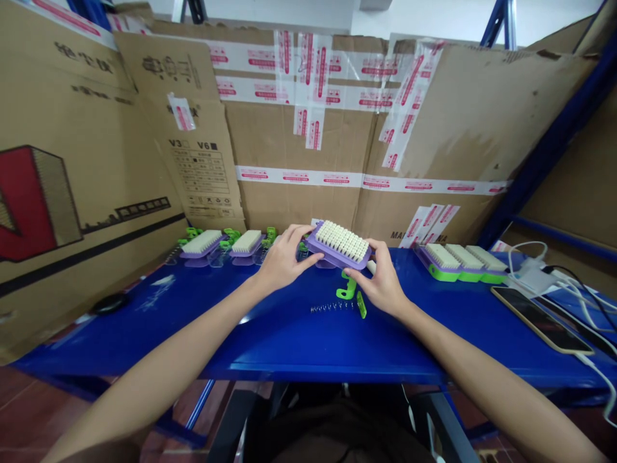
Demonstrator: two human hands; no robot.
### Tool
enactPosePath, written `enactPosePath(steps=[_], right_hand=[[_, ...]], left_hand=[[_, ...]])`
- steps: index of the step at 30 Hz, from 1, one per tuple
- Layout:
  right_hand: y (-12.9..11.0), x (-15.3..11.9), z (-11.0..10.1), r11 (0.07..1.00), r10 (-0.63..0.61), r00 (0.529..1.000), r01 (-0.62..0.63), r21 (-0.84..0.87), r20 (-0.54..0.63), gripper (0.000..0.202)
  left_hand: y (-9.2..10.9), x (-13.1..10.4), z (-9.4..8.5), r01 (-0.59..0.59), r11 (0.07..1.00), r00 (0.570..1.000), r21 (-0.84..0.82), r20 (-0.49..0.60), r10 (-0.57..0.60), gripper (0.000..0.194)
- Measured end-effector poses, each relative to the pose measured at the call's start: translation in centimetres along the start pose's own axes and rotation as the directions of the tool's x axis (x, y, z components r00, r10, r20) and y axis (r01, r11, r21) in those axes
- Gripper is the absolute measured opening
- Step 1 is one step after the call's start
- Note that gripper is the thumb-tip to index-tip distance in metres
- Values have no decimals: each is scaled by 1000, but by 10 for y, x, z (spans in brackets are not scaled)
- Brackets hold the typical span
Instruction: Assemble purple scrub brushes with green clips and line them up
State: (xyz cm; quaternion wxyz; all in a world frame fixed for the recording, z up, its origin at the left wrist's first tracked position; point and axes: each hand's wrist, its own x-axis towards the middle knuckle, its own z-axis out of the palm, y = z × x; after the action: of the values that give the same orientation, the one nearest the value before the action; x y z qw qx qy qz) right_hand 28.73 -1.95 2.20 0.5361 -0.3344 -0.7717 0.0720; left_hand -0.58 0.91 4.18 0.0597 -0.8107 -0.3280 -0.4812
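A purple brush head with cream bristles (341, 243) is held tilted above the blue table, bristles facing up. My left hand (285, 258) grips its left end between thumb and fingers. At its right end, my right hand (383, 280) closes on the edge. Just below the brush lie a green bracket (346, 287), a metal spring (332, 308) and a small green plate (361, 305). Part of another purple piece shows behind the held brush, mostly hidden.
Purple brush heads (202, 243) with green parts stand at the back left. Three green-and-purple brushes (465, 260) sit at the back right. A phone (540, 318), white cables and a charger (530, 275) lie right; a black disc (110, 303) lies left. Cardboard walls (299, 141) enclose the blue table (289, 347).
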Motion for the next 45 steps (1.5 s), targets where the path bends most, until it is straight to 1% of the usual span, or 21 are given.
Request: enactPosePath(steps=[4, 8, 13, 16, 25, 32, 36, 40, 45], right_hand=[[4, 0, 1, 997, 61, 998, -61, 49, 15, 65], [7, 0, 2, 995, 80, 997, -81, 62, 13, 67], [15, -1, 5, 989, 118, 993, -119, 83, 19, 67], [18, -2, 6, 987, 137, 990, -139, 74, 30, 67], [12, 1, 2, 995, 102, 995, -102, 4, 6, 65], [7, 0, -1, 996, 68, 998, -68, -51, 4, 66], [9, 3, -3, 995, 56, 998, -57, -79, -17, 67], [16, 7, -6, 987, 126, 989, -133, -88, -75, 71], [23, 11, -11, 948, 257, 955, -279, -152, -146, 76]], left_hand=[[-2, 0, 1, -11, 1000, 1000, -4, 9, 11, 55], [-3, 0, 2, -11, 1000, 1000, -12, 16, 11, 51], [-9, -1, 4, 35, 999, 999, 20, 12, -35, 38], [-12, -2, 5, 43, 999, 999, 30, 8, -44, 36], [-13, -3, 9, 107, 994, 994, 36, -24, -106, 38], [-10, -2, 7, 63, 996, 998, 58, -8, -63, 35], [-7, -2, 7, 73, 996, 997, 42, -2, -73, 37], [-7, -2, 7, 78, 996, 997, 41, -3, -78, 38], [-5, -2, 7, 74, 995, 997, 64, 6, -74, 34]])
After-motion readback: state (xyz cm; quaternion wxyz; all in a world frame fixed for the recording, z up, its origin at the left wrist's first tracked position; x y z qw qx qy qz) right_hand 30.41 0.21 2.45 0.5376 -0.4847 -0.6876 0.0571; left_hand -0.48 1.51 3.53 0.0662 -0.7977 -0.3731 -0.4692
